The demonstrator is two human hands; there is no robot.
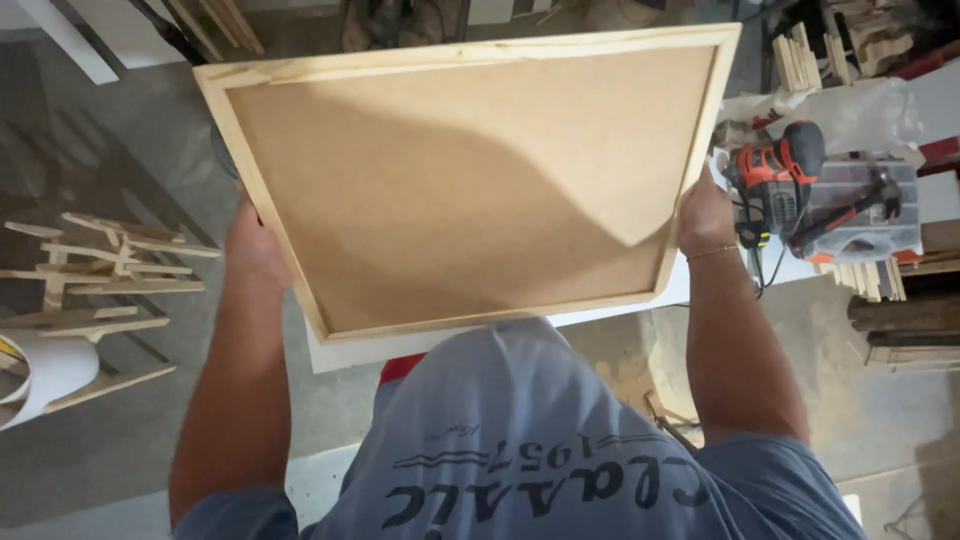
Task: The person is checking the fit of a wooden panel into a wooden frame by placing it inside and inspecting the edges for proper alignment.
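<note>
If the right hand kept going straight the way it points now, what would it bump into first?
The right hand grips the edge of the framed board and points up-frame. Next in that line is probably the crumpled clear plastic sheet beside the orange-and-black power tool, though depth is unclear.

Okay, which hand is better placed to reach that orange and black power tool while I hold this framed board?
Probably the right hand: it grips the framed board at the edge nearest the power tool. The left hand holds the opposite edge.

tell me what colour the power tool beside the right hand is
Orange-red and black power tool, by the right hand; the head view shows it.
</note>
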